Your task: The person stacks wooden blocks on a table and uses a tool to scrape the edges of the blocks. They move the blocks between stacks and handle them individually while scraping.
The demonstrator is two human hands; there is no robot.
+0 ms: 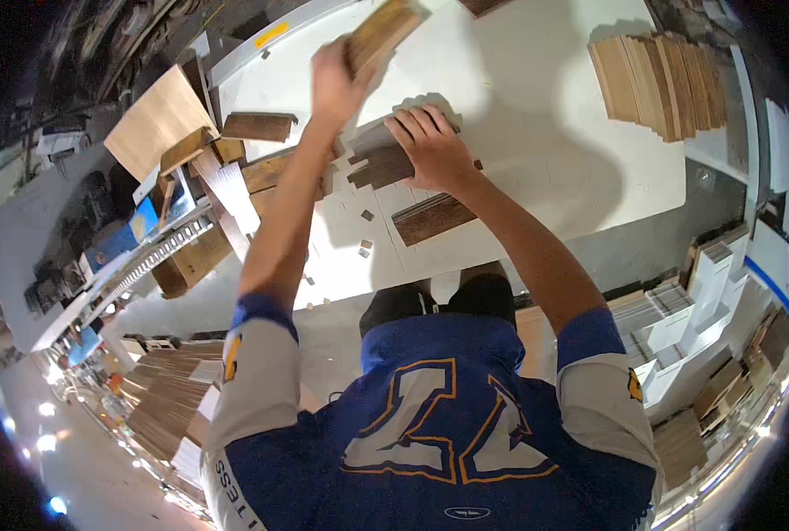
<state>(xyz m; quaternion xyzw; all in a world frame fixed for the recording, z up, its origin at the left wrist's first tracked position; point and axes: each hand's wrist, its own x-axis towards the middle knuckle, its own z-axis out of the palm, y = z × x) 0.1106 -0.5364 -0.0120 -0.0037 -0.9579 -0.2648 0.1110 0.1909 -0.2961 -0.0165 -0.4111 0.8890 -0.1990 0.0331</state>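
Observation:
My left hand (334,84) is closed around a yellow-brown wooden block (385,34) with a dark edge, raised toward the far side of the white table (536,133). The block's far end is blurred. My right hand (434,149) lies with fingers stretched over several dark brown wood strips (382,166), set side by side with their ends stepped. Nearer to me, a separate dark wood strip (430,219) rests at a slant just below that hand. Another dark piece (259,126) sits beyond my left forearm.
A fanned row of light brown boards (658,87) stands at the table's far right. Left of my forearm are a pale wooden panel (160,122) and mixed offcuts (266,173). Small wood chips (365,250) dot the table near me. Stacked boards (169,389) lie at lower left.

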